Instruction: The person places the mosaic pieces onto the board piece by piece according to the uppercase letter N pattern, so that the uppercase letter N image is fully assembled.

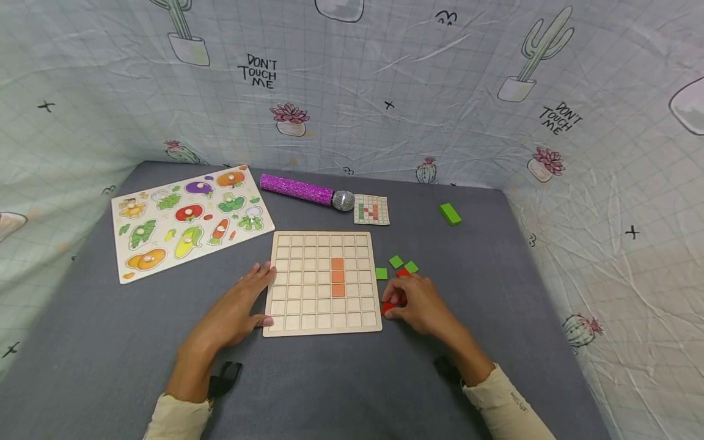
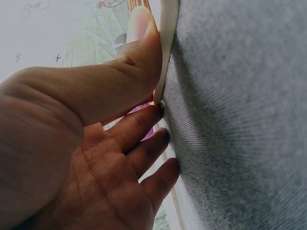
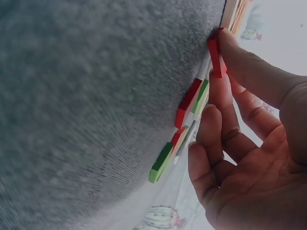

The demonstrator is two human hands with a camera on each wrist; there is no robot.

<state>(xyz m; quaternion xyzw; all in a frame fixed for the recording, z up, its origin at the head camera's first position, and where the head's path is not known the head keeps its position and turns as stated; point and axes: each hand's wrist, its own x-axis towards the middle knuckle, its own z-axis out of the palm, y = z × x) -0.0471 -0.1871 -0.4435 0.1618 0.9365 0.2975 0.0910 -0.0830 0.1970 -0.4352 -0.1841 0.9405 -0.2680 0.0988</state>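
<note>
The left hand (image 1: 236, 308) lies flat on the grey bench (image 1: 330, 379), with its fingers straight. Its fingertips and thumb touch the left edge of the grid board (image 1: 322, 283). In the left wrist view the thumb (image 2: 110, 81) presses on that thin wooden edge. This hand holds nothing.

The right hand (image 1: 418, 302) sits just right of the board, near its bottom corner. Its thumb and first finger pinch a red tile (image 1: 388, 308). In the right wrist view the red tile (image 3: 214, 57) stands on its edge between the fingertips, close to the board's corner. The 2 hands are apart, 1 on each side of the board.

3 orange tiles (image 1: 338, 277) fill 3 squares in a line going up the board, a bit right of the middle.

A few loose tiles (image 1: 397, 266), green and red, lie on the bench just past the right hand. A green block (image 1: 450, 213) lies farther back, on its own.

A small pattern card (image 1: 371, 209) with red and green squares lies behind the board. A purple mic (image 1: 305, 190) lies beside it, its silver head touching the card. A veggie puzzle (image 1: 189, 218) lies to the left. A cloth with cactus pictures (image 1: 352, 85) hangs behind the bench.
</note>
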